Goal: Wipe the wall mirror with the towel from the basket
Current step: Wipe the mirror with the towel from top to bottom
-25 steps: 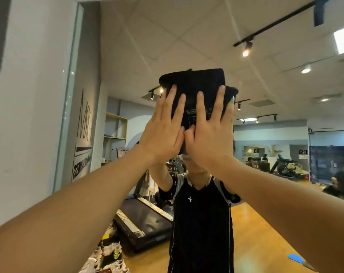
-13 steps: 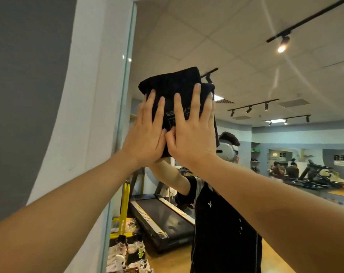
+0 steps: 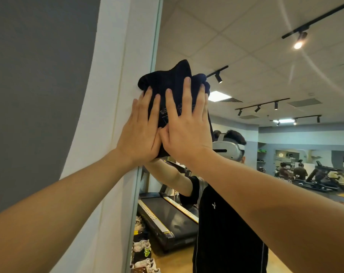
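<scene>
A folded dark navy towel with pale lettering is pressed flat against the wall mirror right at its left edge. My left hand lies on the towel's lower left with straight fingers, its outer fingers reaching over the white wall beside the mirror. My right hand presses the towel's right half, fingers spread and straight. The two hands touch at the thumbs. The mirror shows my reflection behind the towel. The basket is out of sight.
A white wall strip and a grey wall panel border the mirror on the left. Reflected in the glass are a treadmill, shoes on the floor, ceiling track lights and people far back.
Both hands have slid the towel leftwards across the mirror to its left edge. The towel's top has bunched into a peak. My view has swung left with them.
</scene>
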Tool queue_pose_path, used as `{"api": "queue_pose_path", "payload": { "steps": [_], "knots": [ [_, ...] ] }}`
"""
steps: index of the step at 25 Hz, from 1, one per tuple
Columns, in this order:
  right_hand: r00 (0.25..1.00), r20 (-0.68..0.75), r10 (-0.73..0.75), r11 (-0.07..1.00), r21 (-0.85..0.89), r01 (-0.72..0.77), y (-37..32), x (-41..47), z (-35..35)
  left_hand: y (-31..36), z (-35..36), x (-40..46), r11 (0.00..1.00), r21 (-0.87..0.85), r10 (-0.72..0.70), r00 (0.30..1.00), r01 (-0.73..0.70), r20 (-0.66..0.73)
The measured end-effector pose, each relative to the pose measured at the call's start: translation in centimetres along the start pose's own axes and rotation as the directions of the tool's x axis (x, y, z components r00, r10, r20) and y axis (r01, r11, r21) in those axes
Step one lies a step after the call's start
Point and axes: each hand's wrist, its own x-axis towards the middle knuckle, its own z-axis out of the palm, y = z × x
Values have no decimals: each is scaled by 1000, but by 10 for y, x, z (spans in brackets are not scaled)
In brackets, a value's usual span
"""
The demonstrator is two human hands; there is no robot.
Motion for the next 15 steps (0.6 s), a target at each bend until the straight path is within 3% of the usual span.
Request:
{"api": "queue_pose_path", "payload": {
  "steps": [5, 15],
  "knots": [
    [1000, 1, -26, 1000, -8, 26, 8, -2, -2, 13, 1, -1, 997, -33, -63, 998, 62, -15],
    [995, 50, -85, 996, 43, 83, 22, -82, -10, 76, 2, -67, 988, -16, -148, 979, 152, 140]
  ]
}}
